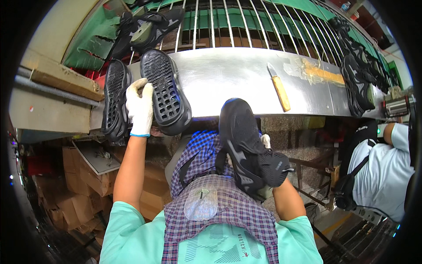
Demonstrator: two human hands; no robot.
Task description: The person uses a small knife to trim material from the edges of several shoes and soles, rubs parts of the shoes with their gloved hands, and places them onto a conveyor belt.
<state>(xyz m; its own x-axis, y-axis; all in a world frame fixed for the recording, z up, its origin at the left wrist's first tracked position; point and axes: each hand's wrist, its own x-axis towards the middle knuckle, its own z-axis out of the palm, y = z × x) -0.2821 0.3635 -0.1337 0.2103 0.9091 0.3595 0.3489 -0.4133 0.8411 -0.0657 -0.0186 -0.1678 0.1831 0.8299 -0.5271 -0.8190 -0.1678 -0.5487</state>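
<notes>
My left hand (140, 108), in a white knit glove with a blue cuff, has its fingers closed at the left edge of a black rubber shoe sole (161, 88). That sole lies with its grid of square hollows facing up. Beside it, left of the glove, a second black sole (115, 101) leans at the bench edge. A black sneaker (239, 136) with grey side pieces is held upright before my apron, toe pointing away. Behind it, my right hand (265, 141) is mostly hidden; only a bit of white glove shows, and the forearm comes up under the shoe's heel.
A knife with a wooden handle (281, 93) lies on the metal bench (220, 75). Metal bars (228, 26) run behind it. More black shoes stand at the back left (149, 28) and right (357, 83). A co-worker (382, 171) sits at right; cardboard (83, 207) is below left.
</notes>
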